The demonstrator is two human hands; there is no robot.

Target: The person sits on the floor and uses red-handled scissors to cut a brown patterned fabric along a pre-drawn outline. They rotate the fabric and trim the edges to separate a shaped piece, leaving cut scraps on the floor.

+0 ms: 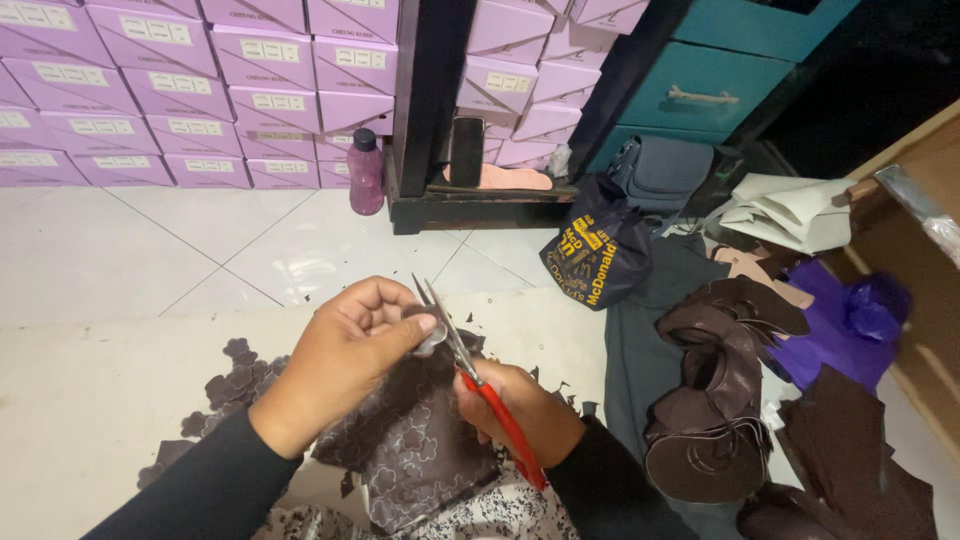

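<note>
My left hand (345,350) pinches the top edge of a dark brown patterned fabric sheet (415,450) that hangs down over my lap. My right hand (525,410) grips red-handled scissors (470,375), whose blades point up and left and meet the fabric at my left thumb. Both sleeves are black. Small flower-shaped brown cutouts (235,380) lie on the white mat to the left of my left hand.
A pile of dark brown leather pieces (715,400) lies to the right on a grey cloth. A dark printed bag (595,255), a purple bottle (365,172), stacked lilac boxes (180,90), a teal cabinet (715,90) and a purple sheet (835,335) stand behind.
</note>
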